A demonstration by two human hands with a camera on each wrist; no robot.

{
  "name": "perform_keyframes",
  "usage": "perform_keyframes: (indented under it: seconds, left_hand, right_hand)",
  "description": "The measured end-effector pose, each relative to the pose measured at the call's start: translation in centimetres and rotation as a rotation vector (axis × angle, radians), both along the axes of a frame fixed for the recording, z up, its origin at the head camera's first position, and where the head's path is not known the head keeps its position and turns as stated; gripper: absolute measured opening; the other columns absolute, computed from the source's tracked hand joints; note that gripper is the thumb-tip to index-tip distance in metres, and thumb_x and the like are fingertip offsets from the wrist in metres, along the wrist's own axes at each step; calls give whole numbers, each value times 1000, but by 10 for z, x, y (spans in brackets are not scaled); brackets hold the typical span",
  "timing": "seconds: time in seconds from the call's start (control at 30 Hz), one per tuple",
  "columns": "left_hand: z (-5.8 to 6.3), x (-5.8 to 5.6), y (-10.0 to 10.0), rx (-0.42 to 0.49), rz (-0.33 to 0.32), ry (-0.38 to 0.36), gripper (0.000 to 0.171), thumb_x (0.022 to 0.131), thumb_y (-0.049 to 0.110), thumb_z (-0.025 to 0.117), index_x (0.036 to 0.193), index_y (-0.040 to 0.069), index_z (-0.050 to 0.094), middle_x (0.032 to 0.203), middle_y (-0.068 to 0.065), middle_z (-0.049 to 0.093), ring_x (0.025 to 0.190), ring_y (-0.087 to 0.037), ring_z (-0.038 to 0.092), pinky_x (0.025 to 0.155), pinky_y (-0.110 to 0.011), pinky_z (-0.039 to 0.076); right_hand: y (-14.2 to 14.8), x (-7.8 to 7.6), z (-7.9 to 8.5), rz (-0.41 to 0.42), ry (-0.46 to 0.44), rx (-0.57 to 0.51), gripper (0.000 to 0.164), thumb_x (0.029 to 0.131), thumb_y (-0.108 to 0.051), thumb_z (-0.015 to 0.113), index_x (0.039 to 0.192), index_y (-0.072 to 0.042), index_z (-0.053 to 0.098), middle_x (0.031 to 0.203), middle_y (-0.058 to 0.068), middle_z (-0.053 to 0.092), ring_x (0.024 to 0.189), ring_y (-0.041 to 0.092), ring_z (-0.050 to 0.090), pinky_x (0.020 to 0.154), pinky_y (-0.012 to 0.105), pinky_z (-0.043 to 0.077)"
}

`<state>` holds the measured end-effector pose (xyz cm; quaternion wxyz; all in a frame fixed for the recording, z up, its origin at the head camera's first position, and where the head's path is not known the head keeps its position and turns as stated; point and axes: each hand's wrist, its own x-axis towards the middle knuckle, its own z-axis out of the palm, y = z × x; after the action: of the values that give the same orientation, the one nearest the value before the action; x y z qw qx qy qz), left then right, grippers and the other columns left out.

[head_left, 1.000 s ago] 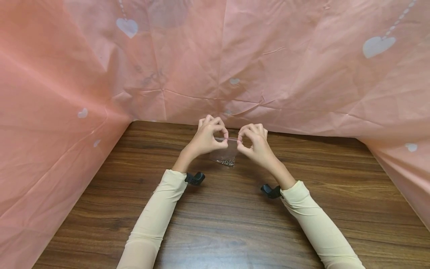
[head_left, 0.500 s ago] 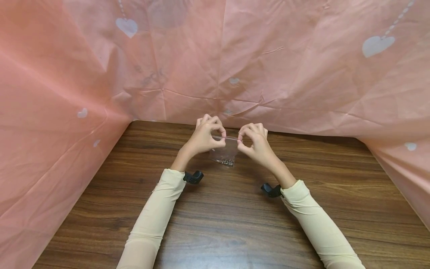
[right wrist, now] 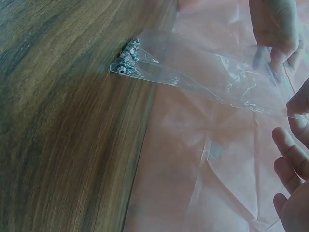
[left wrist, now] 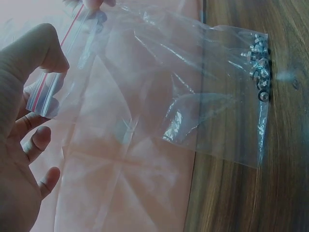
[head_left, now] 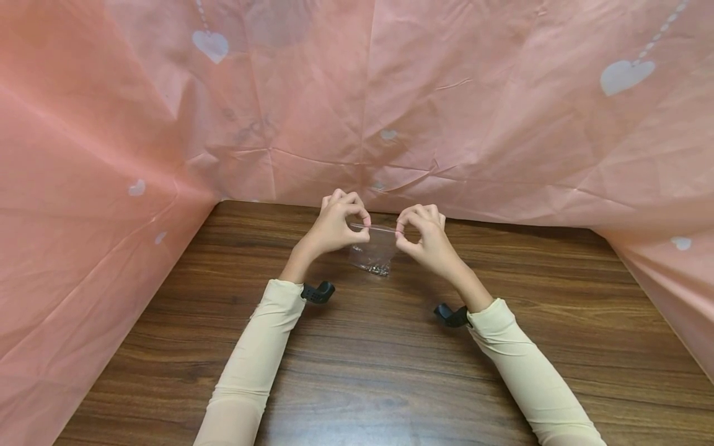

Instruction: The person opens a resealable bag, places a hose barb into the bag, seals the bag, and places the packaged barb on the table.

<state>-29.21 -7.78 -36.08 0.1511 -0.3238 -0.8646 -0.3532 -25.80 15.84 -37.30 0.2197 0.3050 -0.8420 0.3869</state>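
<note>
A clear zip-lock bag (head_left: 375, 249) hangs between the two hands near the back of the table. Its top strip shows a red line in the left wrist view. Small shiny metal parts, which look like screws or nuts, (left wrist: 260, 70) are heaped at the bag's bottom corner. My left hand (head_left: 333, 226) pinches the zip edge between thumb and forefinger, its other fingers loosely bent. At the opposite end of that edge, my right hand (head_left: 425, 238) pinches the bag's corner with thumb and forefinger. The bag's bottom is at or just above the wood; I cannot tell which.
A brown wood-grain table (head_left: 357, 371) lies beneath the hands. Pink cloth with pale hearts (head_left: 474, 124) stands up behind the table's back edge and along both sides. Each wrist carries a black strap (head_left: 319, 292) with a camera.
My left hand has slid left along the zip edge, away from the right hand, baring more of the bag. The right hand has hardly moved.
</note>
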Motion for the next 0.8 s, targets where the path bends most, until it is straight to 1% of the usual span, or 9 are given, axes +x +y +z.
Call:
perform_keyframes:
  seconds: [0.2,0.53,0.8]
  left_hand:
    - [0,-1,-4,15,1,5,9,71,17,78,78,19,71,89,5,59,97,-19,43,100,-46,28]
    - [0,-2,-10,24,8,-18,9,72,16,78,77,19,71,89,5,59,98,-19,44,102,-47,27]
    - [0,-2,-12,29,8,-22,9,72,16,77,78,19,71,89,5,59,98,-20,44,101,-46,27]
  right_hand:
    - [0,1,2,-4,-15,-3,11,80,-1,67,83,-10,62,105,11,65,104,30,42,95,48,22]
    - [1,0,2,5,-18,-1,9,82,-2,67,84,-9,62,106,13,65,103,31,42,95,48,22]
    - [2,-1,0,-12,-14,-2,9,82,-3,68,84,-10,62,105,11,65,104,29,42,94,47,21]
